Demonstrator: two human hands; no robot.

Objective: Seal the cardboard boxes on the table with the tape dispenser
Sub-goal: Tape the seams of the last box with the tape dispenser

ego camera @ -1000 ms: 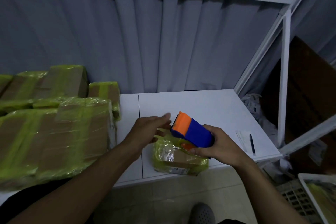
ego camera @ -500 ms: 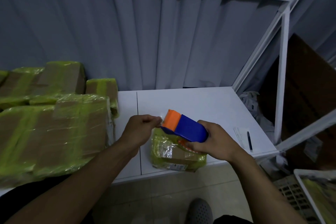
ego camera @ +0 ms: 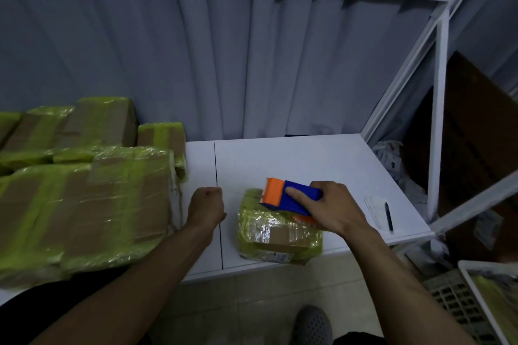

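A small cardboard box (ego camera: 277, 235) wrapped in yellow-green tape lies near the front edge of the white table (ego camera: 294, 159). My right hand (ego camera: 333, 210) grips the blue and orange tape dispenser (ego camera: 288, 196), which rests on the box's far top edge with its orange end pointing left. My left hand (ego camera: 207, 204) is curled into a fist on the table, a short way left of the box and apart from the dispenser. No tape strip shows between that fist and the dispenser.
Several larger boxes (ego camera: 84, 204) wrapped in the same green tape are stacked on the table's left side. A pen (ego camera: 389, 216) lies on a paper slip (ego camera: 375, 210) at the right edge. A white frame post (ego camera: 437, 120) stands right. A crate (ego camera: 487, 302) sits on the floor.
My left hand went from open, to pinching at the dispenser's orange end, to a fist drawn back left. The dispenser sank onto the box's far edge.
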